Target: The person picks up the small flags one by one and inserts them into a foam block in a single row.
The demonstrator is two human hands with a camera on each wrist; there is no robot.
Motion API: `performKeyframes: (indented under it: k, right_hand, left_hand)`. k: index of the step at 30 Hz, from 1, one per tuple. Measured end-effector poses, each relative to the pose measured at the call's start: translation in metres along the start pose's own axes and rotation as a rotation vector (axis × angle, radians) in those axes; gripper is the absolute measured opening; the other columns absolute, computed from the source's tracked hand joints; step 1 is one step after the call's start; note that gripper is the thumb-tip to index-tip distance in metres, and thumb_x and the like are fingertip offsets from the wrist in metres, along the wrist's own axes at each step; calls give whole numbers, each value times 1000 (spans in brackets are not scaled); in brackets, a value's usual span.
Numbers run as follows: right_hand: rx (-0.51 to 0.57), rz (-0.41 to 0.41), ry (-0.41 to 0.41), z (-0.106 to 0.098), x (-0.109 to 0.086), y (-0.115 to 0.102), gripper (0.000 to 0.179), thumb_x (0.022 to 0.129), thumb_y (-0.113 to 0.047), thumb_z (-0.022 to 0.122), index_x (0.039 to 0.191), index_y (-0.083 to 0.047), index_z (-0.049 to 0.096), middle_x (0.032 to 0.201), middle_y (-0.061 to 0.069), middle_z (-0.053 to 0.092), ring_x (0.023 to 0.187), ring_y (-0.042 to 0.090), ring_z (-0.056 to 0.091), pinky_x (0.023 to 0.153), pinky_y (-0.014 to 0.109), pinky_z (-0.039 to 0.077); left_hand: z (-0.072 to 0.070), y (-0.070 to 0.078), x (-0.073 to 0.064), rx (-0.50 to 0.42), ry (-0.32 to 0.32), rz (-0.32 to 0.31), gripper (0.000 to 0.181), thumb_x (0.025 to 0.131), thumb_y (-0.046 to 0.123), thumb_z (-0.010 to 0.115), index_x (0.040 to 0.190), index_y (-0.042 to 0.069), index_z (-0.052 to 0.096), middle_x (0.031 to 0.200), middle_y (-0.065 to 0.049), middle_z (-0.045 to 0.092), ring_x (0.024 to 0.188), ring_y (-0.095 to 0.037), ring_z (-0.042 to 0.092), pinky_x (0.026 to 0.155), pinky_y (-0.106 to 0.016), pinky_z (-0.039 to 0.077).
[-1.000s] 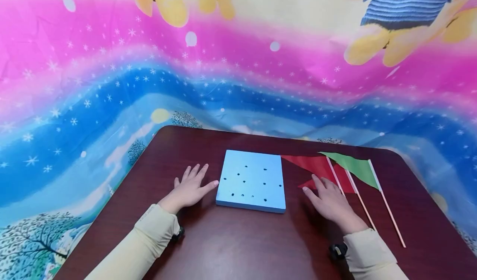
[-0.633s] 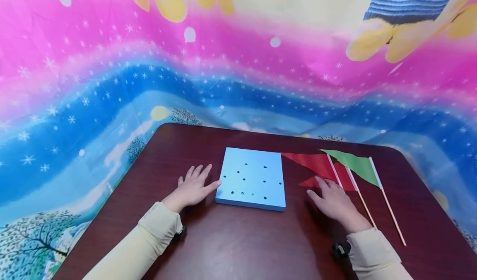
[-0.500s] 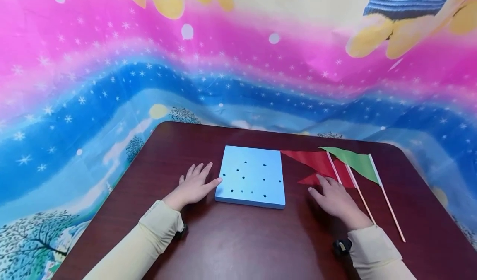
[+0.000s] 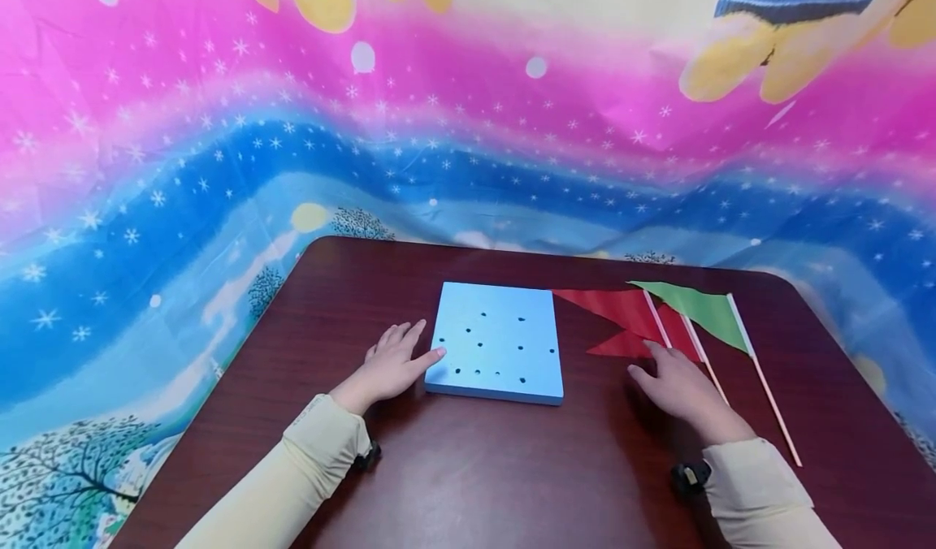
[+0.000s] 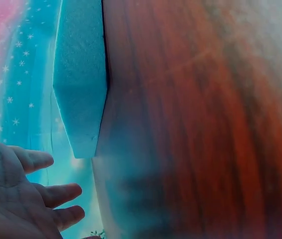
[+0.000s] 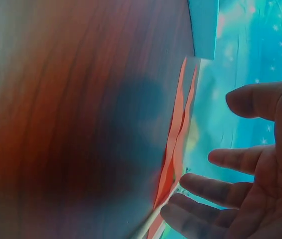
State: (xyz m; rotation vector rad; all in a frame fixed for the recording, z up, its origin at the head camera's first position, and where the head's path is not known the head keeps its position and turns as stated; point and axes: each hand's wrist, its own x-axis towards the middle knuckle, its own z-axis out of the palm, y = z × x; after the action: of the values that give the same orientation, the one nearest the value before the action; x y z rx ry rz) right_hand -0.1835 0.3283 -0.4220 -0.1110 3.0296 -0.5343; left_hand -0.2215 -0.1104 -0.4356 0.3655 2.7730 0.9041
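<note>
Our glossy table (image 4: 468, 468), snowflake-print backdrop (image 4: 468, 110) past its far edge, left hand (image 4: 391, 362) beside blue pegboard (image 4: 500, 338), right hand (image 4: 683, 382) partly hiding red pennants (image 4: 630, 311), both grips apart

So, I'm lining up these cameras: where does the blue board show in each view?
Head: blue board below centre, slightly right.
Left wrist: blue board at top, left of centre, edge-on.
Right wrist: blue board at top, right of centre, cut off.
Shared landmark: brown table, under it in each.
</note>
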Motion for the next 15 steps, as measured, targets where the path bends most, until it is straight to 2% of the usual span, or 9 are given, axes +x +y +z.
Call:
performKeyframes:
  k: [3,9,12,15]
  right_hand:
    - [-5,21,9,-3,-1,5,66,100,-26,63,142,21,43,136,45,47,126,61,43,100,70,40]
    - [-13,35,16,-6,-4,15,58,100,-23,61,135,22,49,131,44,52,120,60,49,98,69,43]
    - [-19,36,32,-8,-5,22,54,99,-21,61,132,21,52,125,43,56,113,57,55,94,68,46]
    - [-22,51,54,-11,-5,30,53,99,-20,61,130,21,52,120,42,58,107,56,57,92,67,47]
  left_hand:
    - [2,1,1,-42,5,0,80,104,51,52,162,2,29,164,-27,27,151,-47,18,115,-71,17]
    - [6,4,1,-236,17,-64,73,106,41,55,160,-2,32,162,-27,27,150,-48,16,115,-65,25]
    - [7,6,2,-278,29,-80,72,106,38,56,160,-3,32,162,-28,28,151,-49,14,116,-64,23]
    - [9,8,3,-318,24,-82,72,106,37,57,160,-3,31,159,-29,32,150,-47,20,116,-63,25]
